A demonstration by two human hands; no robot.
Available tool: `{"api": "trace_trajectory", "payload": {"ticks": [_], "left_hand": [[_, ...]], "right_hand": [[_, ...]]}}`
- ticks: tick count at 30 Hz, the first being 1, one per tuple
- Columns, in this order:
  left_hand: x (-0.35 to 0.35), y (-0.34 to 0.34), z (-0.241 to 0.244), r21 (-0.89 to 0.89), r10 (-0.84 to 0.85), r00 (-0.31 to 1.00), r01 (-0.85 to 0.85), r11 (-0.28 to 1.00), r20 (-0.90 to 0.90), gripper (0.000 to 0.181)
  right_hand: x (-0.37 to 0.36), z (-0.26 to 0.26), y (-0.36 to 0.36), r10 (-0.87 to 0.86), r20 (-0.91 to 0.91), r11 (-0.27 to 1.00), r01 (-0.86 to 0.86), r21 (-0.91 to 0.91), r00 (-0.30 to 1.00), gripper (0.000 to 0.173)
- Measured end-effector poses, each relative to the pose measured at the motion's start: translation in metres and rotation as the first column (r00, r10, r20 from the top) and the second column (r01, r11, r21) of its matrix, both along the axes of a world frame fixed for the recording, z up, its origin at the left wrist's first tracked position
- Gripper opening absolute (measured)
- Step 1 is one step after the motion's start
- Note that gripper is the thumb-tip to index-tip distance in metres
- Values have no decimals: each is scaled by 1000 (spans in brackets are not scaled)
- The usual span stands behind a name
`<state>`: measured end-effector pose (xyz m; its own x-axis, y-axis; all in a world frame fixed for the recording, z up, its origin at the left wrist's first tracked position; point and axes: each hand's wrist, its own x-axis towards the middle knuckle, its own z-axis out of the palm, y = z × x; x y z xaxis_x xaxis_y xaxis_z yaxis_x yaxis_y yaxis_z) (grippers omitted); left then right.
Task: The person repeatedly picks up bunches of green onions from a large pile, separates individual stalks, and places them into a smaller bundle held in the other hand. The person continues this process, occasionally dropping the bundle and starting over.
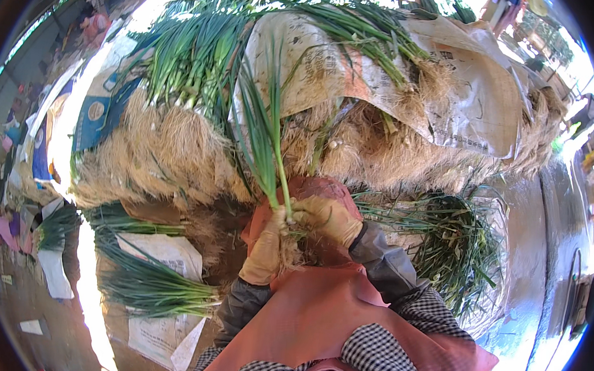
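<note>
My left hand (266,248), in a tan glove, grips a small bunch of allium plants (266,168), green onion or green garlic, near the base. Their long leaves point away from me, and tangled pale roots (290,255) hang below the grip. My right hand (329,220), gloved the same way, pinches at the lower end of a stalk beside the left hand. Its fingertips are partly hidden among stalk and root bits. Both hands are above my lap, over a reddish apron (314,311).
Ahead lies a broad heap of rooted allium plants (191,69), partly under a woven plastic sack (479,89) bearing print. At left, a trimmed-looking bunch (165,290) rests on another sack (157,338). Loose leaves (453,248) are piled at right, by wet floor (523,237).
</note>
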<state>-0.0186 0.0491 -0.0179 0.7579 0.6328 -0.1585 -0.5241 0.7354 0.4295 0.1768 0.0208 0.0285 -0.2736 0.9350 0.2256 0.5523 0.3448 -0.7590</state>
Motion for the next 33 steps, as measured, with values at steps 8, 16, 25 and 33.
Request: {"api": "trace_trajectory", "payload": {"ticks": [8,16,25,33], "left_hand": [[36,4,40,407,142,863,79,910,-485,35],[32,85,179,734,662,669,-252,631,-339,27],[50,102,121,528,222,913,-9,849,-342,36],[61,41,107,221,253,967,-255,941,38,32]], "right_hand": [[0,40,-51,-141,56,988,137,72,988,23],[89,70,-133,-437,-359,891,341,-300,825,37],[327,121,86,-986,156,165,466,869,59,40],[132,195,46,-706,-78,428,513,744,704,29]]}}
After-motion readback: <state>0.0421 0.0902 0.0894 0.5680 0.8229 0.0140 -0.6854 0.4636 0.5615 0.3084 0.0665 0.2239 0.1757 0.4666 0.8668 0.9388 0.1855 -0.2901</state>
